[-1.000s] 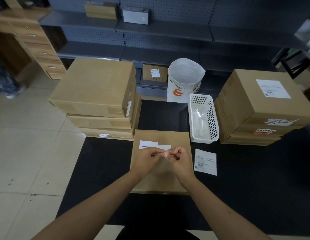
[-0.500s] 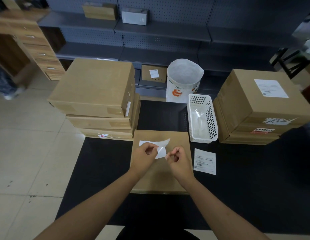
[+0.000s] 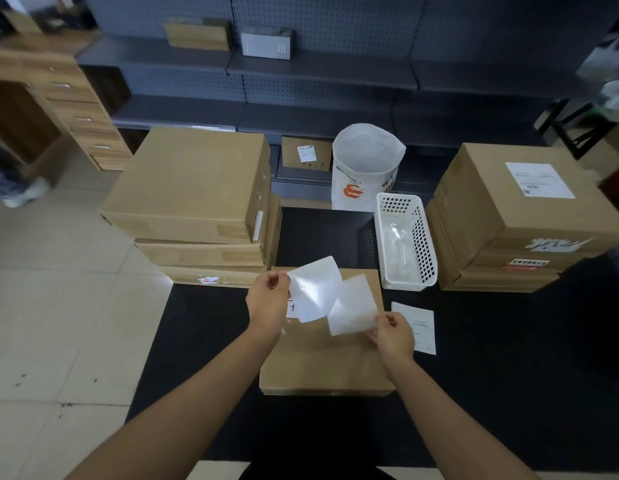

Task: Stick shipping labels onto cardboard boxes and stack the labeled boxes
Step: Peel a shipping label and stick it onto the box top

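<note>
A black table (image 3: 508,341) is occupied by cardboard box stacks (image 3: 193,188) (image 3: 508,216), a flat box (image 3: 321,362), a white basket (image 3: 405,244) and a label sheet (image 3: 420,327).

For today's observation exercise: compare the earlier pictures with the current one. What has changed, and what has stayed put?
The left hand and right hand have drawn apart, splitting the sheet: the left pinches the label, the right the backing. The flat box, spare label, stacks and basket stayed put.

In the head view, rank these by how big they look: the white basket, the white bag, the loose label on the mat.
1. White bag, though farther away.
2. White basket, looks close to the bag; unsure.
3. Loose label, clearly smallest.
</note>
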{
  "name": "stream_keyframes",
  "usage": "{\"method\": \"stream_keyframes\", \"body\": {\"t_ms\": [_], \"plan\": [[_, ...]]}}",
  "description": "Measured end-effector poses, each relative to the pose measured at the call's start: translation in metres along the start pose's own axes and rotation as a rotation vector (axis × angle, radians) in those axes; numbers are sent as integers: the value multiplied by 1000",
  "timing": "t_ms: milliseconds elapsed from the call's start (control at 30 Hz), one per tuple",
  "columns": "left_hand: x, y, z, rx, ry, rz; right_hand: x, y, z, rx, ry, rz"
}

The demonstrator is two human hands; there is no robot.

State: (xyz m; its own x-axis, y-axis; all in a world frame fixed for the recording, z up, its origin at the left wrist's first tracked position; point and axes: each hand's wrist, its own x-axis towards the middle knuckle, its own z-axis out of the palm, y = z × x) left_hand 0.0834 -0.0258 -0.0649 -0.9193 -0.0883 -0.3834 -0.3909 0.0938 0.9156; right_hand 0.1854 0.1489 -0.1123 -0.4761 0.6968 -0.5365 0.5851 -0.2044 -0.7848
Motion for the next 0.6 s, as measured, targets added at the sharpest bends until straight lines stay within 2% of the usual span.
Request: {"method": "stream_keyframes", "body": {"t_ms": [167,400,600], "plan": [[1,8,-8,37,75,51,8,3,-24,101,141,26],[-12,17,-2,83,-8,274,-9,-10,-4,104,87,-112],[-14,15,5,112,-95,312,-10,-30,3,43,76,-316]]}}
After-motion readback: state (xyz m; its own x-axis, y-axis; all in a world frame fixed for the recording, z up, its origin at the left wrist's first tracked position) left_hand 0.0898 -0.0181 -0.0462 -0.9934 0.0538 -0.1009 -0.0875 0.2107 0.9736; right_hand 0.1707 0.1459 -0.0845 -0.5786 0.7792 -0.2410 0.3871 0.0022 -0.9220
